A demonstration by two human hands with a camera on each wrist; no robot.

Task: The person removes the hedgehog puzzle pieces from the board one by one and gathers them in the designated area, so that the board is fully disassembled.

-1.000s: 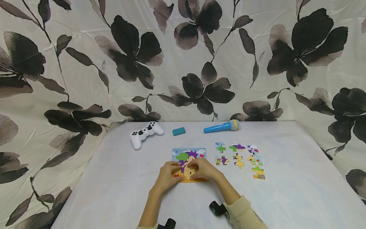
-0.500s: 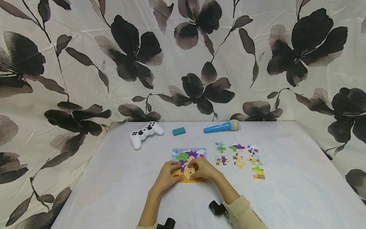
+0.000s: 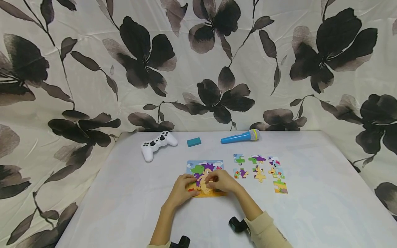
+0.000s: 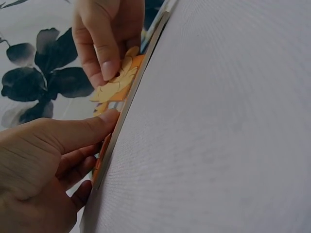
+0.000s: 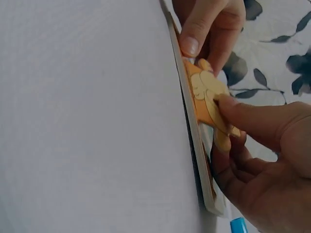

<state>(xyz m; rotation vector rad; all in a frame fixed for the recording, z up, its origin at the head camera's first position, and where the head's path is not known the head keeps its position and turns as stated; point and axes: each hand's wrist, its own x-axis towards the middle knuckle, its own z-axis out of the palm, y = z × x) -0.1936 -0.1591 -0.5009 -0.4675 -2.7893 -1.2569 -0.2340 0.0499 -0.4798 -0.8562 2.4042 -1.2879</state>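
A picture puzzle board (image 3: 190, 165) with a purple-haired cartoon figure lies flat in front of me. My left hand (image 3: 181, 188) grips its left side, thumb at the front edge and fingers on the picture. Between thumb and fingers my right hand (image 3: 224, 181) pinches a yellow-and-orange puzzle piece (image 5: 208, 92). In both wrist views that piece stands tilted up from the board, close to the left thumb. The right hand covers part of the board's right side in the head view.
Several loose puzzle pieces (image 3: 260, 174) lie to the right of the board. Farther back are a white game controller (image 3: 158, 144), a teal block (image 3: 194, 142) and a blue toy microphone (image 3: 237, 138). A floral cloth (image 3: 214, 62) hangs behind the table.
My right hand has shifted slightly to the right over the board, still pinching the piece. The left hand stays in place on the board's left side.
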